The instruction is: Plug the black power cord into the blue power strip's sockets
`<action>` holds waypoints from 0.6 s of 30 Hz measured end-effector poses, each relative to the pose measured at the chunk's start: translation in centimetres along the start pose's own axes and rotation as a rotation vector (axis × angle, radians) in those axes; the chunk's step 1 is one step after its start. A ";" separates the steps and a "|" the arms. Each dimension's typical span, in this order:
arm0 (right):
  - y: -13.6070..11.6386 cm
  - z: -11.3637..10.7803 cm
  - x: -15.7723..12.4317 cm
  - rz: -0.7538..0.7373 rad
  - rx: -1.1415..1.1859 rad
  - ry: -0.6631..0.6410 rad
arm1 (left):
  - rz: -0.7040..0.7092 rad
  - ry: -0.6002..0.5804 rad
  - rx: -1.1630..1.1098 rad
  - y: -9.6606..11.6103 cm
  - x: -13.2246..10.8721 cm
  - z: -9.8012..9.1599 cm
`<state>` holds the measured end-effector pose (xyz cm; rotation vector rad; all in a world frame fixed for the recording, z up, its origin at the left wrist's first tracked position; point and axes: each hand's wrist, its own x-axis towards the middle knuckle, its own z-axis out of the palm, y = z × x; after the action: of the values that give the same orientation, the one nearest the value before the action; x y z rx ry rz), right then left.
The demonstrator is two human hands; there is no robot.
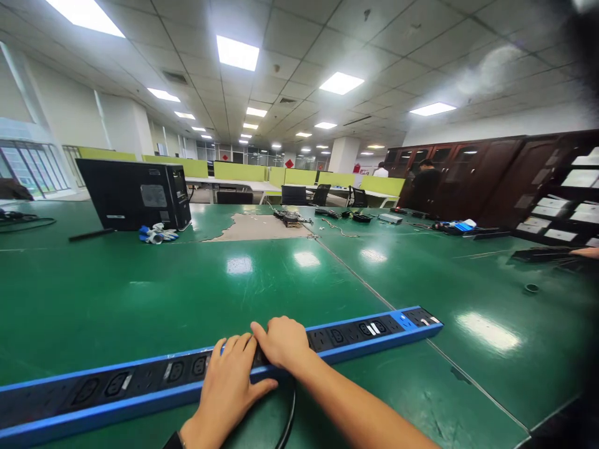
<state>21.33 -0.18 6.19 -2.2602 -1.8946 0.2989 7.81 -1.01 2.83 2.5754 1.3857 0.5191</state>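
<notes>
Blue-edged black power strip, green table

You are resting both hands on a long blue power strip that is lying across the green worktop. Your left hand is lying flat over the black sockets, thumb along the near edge. Your right hand is sitting just beside it, touching it, its fingers curling onto the strip's top. A black cable is curving beneath your wrists. A black computer case is standing well apart, gloves beside it.
</notes>
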 end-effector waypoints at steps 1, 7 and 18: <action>-0.2 0.1 -0.1 -0.003 -0.016 0.007 | -0.015 -0.009 -0.005 0.1 0.0 -0.1; -0.1 1.1 -0.8 0.002 -0.053 0.090 | -0.028 -0.033 -0.044 0.7 0.1 -0.5; 4.6 0.8 1.4 -0.015 0.218 0.118 | 0.065 -0.023 -0.057 1.4 -0.1 0.0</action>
<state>25.76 0.37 4.20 -2.0732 -1.7283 0.3436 8.82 -1.88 3.18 2.5799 1.2656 0.5291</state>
